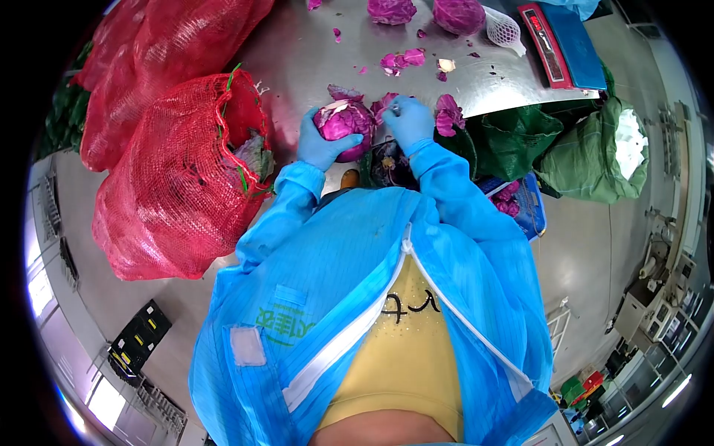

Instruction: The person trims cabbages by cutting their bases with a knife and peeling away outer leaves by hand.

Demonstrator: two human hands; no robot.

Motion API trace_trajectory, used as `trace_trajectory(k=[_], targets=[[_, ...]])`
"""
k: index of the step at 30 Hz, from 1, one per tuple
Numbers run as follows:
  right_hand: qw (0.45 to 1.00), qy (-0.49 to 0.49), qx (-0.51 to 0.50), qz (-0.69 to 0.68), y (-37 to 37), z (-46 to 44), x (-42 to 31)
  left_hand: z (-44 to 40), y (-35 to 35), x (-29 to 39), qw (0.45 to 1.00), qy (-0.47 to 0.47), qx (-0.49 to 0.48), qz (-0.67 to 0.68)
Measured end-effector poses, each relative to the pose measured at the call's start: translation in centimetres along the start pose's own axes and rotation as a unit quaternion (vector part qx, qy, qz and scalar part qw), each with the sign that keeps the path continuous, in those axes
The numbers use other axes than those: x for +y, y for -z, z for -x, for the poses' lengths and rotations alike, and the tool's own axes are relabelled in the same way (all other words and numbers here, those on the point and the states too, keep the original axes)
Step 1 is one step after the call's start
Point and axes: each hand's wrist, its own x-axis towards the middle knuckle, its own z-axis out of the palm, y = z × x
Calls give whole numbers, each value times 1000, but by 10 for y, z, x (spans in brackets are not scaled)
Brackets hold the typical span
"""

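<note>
Red cabbage [346, 128] at 12 o'clock, near edge of metal table [305, 70]; left hand [320, 143] clamped on its side, thumb across the front. Right hand [410, 123] at the cabbage's 3 o'clock, fingers curled together beside a purple leaf [381, 108]; cannot tell whether they grip it. Judged best practice: brace the cabbage in the left palm, thumb clear of the right fingers, and draw each loose leaf from its base with short, low pulls.
</note>
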Motion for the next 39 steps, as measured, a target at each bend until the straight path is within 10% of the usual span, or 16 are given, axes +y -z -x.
trace_trajectory(k=[14, 20, 26, 33, 36, 39], targets=[[980, -183, 41, -71, 13, -1, 28, 8, 19, -12, 969, 81, -27, 231], [986, 89, -110, -93, 10, 3, -44, 2, 14, -24, 970, 55, -43, 233], [963, 111, -215, -121, 9, -17, -33, 2, 12, -21, 985, 12, -46, 167], [963, 222, -111, 100, 7, -16, -31, 5, 9, -14, 992, -22, -75, 101], [999, -38, 5, -23, -2, -32, 2, 11, 11, -9, 991, -59, -79, 85], [1000, -4, 22, 15, 4, -30, 15, 9, 13, -24, 990, -71, -77, 94]])
